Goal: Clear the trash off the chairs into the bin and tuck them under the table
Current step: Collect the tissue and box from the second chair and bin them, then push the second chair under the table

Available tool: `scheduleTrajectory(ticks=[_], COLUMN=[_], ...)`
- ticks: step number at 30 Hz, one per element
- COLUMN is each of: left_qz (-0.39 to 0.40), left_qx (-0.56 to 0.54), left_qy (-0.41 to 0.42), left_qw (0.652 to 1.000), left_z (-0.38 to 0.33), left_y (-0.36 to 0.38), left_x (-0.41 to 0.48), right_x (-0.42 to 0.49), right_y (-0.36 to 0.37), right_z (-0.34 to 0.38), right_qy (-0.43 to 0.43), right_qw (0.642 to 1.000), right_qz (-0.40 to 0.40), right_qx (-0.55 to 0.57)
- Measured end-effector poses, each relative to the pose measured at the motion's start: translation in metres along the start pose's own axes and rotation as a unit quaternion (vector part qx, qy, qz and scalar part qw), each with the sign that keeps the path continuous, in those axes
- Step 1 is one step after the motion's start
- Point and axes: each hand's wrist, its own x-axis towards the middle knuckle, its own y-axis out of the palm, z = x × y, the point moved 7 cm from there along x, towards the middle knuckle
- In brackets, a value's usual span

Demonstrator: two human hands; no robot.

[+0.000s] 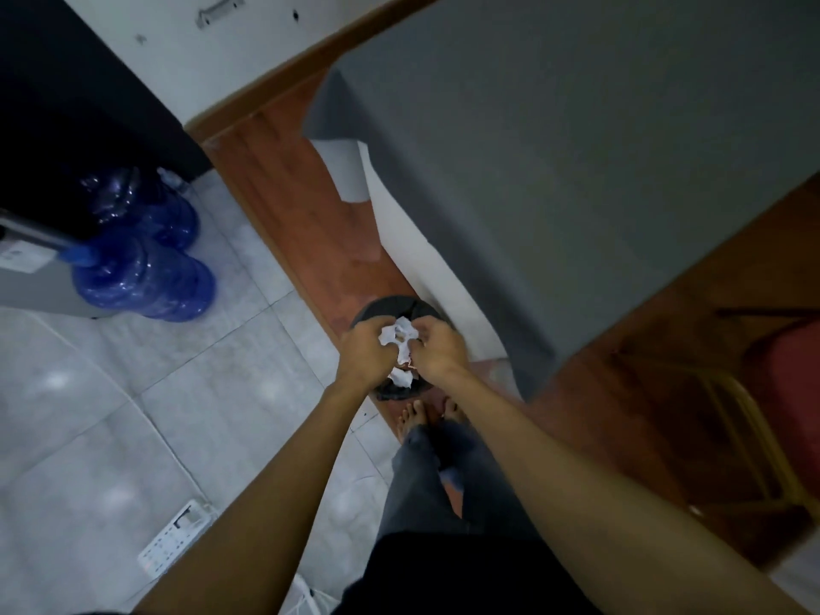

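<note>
Pale grey floor tiles [133, 392] with soft light glare spread to the left of the hands. A reddish wooden strip of floor [284, 206] runs diagonally up and away from the hands, edged by a brown baseboard [266, 86] under a white wall [186, 33]. Far left of the hands, two blue water jugs [146, 259] lie beside a black cabinet [66, 104]. A white slotted tray [175, 541] lies on the tiles, lower left. The light is dim and cool.
</note>
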Motion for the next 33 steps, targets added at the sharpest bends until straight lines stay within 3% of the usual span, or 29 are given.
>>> scheduleTrajectory(ticks=[5,11,19,26,33], left_qz=[-0.025,0.014,0.107,0.215,0.273], left_qx=[-0.025,0.044,0.108,0.147,0.187], left_qy=[0.081,0.154,0.275,0.358,0.415], left_qw=[0.996,0.987,0.949,0.897,0.847], left_z=[-0.082,-0.166,-0.298,-0.377,-0.43], left_y=[-0.042,-0.016,0.115,0.261,0.363], left_x=[-0.068,-0.106,-0.183,-0.283,-0.368], right_x=[-0.081,-0.147,-0.247,-0.348,-0.444], right_y=[-0.073,-0.165,-0.266,-0.342,-0.385], right_z=[0.024,-0.018,-0.164,-0.31,-0.431], right_qy=[-0.064,-0.049,0.04,0.101,0.155], right_qw=[0.997,0.983,0.935,0.862,0.783], right_qz=[-0.038,-0.162,-0.31,-0.427,-0.514], right_qx=[0.001,0.07,0.168,0.253,0.314])
